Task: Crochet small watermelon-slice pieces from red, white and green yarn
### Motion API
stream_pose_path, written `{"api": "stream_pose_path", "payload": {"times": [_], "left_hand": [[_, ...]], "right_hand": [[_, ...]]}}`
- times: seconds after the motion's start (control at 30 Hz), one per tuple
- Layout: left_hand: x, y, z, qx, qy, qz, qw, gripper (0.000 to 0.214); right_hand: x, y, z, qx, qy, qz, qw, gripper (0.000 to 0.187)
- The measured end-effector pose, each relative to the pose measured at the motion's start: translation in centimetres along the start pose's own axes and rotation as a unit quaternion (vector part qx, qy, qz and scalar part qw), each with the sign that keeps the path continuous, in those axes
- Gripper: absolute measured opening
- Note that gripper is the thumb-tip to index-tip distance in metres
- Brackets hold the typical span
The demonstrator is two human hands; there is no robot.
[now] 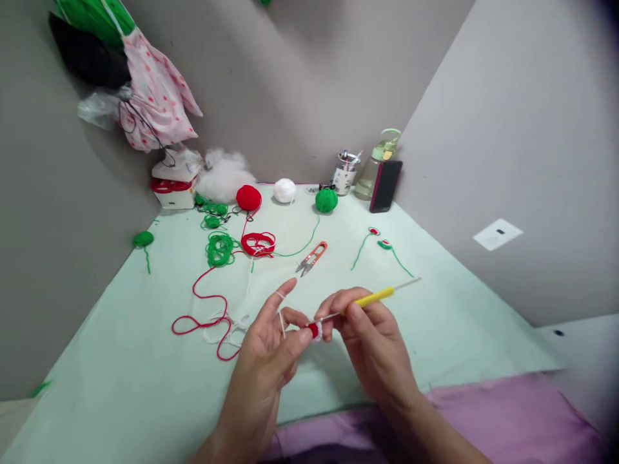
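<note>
Between thumb and fingers, my left hand (pixel 271 351) pinches a small red and white crochet piece (pixel 315 330). White yarn (pixel 281 316) runs over its raised index finger. My right hand (pixel 370 341) grips a crochet hook (pixel 374 298) with a yellow handle, and the hook's metal tip meets the top of the piece. The exact stitch at the tip is too small to make out. A length of red yarn (pixel 213 296) and loose white strands (pixel 232 328) lie on the table left of my left hand.
Orange thread snips (pixel 312 259) lie beyond my hands. Two small crocheted pieces with green tails, one of them a green-edged piece (pixel 385 244), rest at the right. Farther back are a red yarn ball (pixel 249 198), white ball (pixel 285 191), green ball (pixel 327 200), phone (pixel 385 187) and bottle (pixel 370 177).
</note>
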State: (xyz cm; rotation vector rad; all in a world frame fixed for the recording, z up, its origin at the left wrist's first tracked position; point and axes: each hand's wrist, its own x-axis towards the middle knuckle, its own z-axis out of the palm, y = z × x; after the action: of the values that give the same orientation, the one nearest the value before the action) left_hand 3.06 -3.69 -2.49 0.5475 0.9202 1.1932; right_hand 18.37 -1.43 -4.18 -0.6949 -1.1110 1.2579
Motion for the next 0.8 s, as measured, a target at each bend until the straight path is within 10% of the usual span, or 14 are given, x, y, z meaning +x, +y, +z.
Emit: {"api": "stream_pose_path", "payload": {"times": [0.23, 0.5, 0.63, 0.8], "left_hand": [[0.2, -1.0, -0.6, 0.034, 0.022, 0.075, 0.996, 0.059], [-0.1, -1.2, -0.6, -0.004, 0.01, 0.043, 0.999, 0.07], [0.0, 0.1, -0.9, -0.073, -0.061, -0.056, 0.994, 0.061], [0.2, 0.0, -0.9, -0.034, -0.028, 0.005, 0.999, 0.052]], "right_hand": [[-0.9, -1.1, -0.8, -0.132, -0.048, -0.071, 0.988, 0.022], [-2.3, -0.2, -0.7, -0.41, -0.08, -0.216, 0.883, 0.028], [-2.2, -0.1, -0.8, -0.348, -0.06, -0.213, 0.911, 0.029], [-1.0, -0.5, -0.1, -0.133, -0.017, -0.13, 0.982, 0.02]]}}
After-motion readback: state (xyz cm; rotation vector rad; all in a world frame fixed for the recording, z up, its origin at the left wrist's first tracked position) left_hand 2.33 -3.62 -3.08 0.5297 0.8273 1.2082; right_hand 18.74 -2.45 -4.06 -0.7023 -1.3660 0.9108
